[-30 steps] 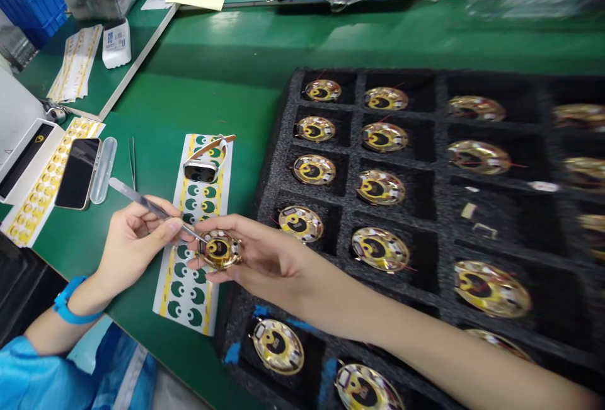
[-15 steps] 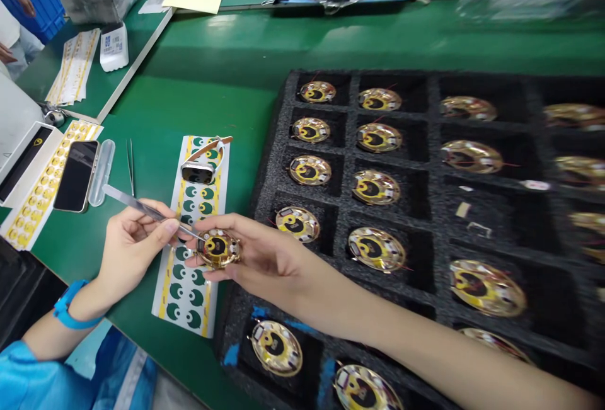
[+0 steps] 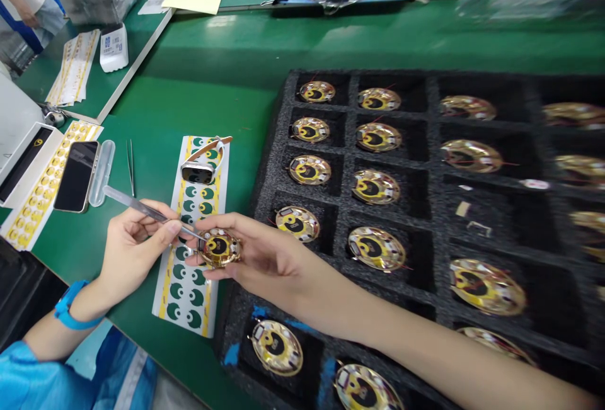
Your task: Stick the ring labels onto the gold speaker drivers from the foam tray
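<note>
My left hand [image 3: 135, 243] pinches a pair of metal tweezers [image 3: 142, 208], whose tip touches a round gold disc [image 3: 218, 248] with a yellow and black centre. My right hand [image 3: 262, 259] holds that disc by its edge between thumb and fingers, just above a white sheet of green stickers [image 3: 193, 252]. A blue band is on my left wrist. The disc is held left of a black foam tray [image 3: 425, 208], in whose cells lie several similar gold discs [image 3: 377, 249].
A smartwatch [image 3: 201, 167] lies on the sticker sheet's far end. A phone [image 3: 75, 176], a clear tube, a second pair of tweezers [image 3: 130, 164] and yellow sticker sheets [image 3: 40, 186] sit to the left. Papers and a clipboard lie at the back; another person stands far left.
My hands, the tweezers and the disc hold almost the same pose. The view shifted slightly, and another person has come into sight at the top left.
</note>
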Demonstrator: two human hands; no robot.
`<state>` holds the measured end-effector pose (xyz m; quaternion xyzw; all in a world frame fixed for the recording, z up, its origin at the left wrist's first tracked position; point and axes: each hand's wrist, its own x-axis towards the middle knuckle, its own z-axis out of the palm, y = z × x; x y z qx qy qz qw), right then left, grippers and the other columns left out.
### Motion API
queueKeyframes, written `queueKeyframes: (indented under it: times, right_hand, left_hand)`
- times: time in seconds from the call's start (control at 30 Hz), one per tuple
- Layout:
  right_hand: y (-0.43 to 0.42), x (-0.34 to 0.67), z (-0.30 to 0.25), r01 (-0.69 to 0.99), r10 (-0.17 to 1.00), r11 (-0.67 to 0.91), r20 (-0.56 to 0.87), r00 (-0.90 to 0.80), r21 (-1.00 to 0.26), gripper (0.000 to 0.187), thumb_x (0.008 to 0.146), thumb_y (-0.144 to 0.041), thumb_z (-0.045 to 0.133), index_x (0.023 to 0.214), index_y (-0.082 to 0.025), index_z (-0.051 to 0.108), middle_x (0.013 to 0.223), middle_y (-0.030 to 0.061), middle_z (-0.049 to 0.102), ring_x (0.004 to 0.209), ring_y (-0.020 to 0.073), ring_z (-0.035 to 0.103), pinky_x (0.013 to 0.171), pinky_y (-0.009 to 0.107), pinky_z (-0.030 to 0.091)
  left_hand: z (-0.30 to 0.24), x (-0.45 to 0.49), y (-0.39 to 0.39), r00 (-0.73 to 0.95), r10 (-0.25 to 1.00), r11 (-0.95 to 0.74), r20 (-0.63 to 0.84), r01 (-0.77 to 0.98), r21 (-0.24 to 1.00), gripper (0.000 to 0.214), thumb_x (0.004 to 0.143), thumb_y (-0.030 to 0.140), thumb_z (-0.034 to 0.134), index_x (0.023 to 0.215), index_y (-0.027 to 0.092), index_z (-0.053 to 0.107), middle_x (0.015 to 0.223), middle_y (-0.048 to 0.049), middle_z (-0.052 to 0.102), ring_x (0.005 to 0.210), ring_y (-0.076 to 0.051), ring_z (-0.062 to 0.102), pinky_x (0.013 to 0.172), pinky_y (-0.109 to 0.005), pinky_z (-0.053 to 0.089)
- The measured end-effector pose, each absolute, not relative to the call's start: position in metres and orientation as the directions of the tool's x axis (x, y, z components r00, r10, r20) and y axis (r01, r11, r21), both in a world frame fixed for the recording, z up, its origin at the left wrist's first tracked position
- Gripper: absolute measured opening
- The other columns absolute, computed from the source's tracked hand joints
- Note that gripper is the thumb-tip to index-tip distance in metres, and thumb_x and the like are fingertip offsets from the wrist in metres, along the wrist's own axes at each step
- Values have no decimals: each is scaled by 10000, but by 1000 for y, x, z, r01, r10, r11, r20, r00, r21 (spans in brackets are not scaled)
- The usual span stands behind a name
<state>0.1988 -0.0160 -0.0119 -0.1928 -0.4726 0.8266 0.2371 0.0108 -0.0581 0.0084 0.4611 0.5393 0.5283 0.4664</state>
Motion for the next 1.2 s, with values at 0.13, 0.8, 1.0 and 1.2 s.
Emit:
queueKeyframes:
  times: [0.13, 0.8, 1.0, 1.2]
  right_hand:
    - [-14, 199, -4, -151, 559, -449, -145, -816, -881, 291, 849, -171, 579, 1121, -227, 491, 1067, 33, 620, 1005, 132, 644, 889, 292, 555]
    - [-19, 197, -10, -170, 602, -427, -139, -786, -888, 257, 889, -159, 532, 1133, -232, 503, 1154, 43, 618, 1002, 132, 646, 912, 323, 580]
    - [-20, 196, -9, -165, 610, -433, -153, -778, -886, 254, 878, -157, 533, 1119, -232, 502, 1152, 39, 619, 1000, 129, 648, 895, 308, 587]
    - [-20, 195, -7, -155, 613, -441, -170, -772, -884, 227, 875, -172, 539, 1090, -236, 506, 1094, 31, 627, 970, 134, 660, 878, 316, 592]
  left_hand:
    - [11, 12, -58, -127, 992, 0, 3, 24, 1000, 83, 818, 206, 721, 804, 159, 654, 694, -5, 691, 614, -116, 683, 602, -181, 584]
    - [17, 17, -60, -188, 974, -79, 127, 243, 967, 78, 783, 203, 727, 747, 155, 677, 739, -25, 690, 630, -126, 672, 613, -197, 591]
    - [17, 17, -59, -185, 972, -96, 144, 245, 965, 62, 776, 173, 727, 735, 162, 682, 731, -17, 687, 630, -122, 673, 605, -186, 587]
    - [19, 16, -59, -186, 975, -75, 125, 255, 964, 117, 776, 241, 745, 724, 157, 682, 724, -29, 691, 632, -138, 677, 623, -213, 596]
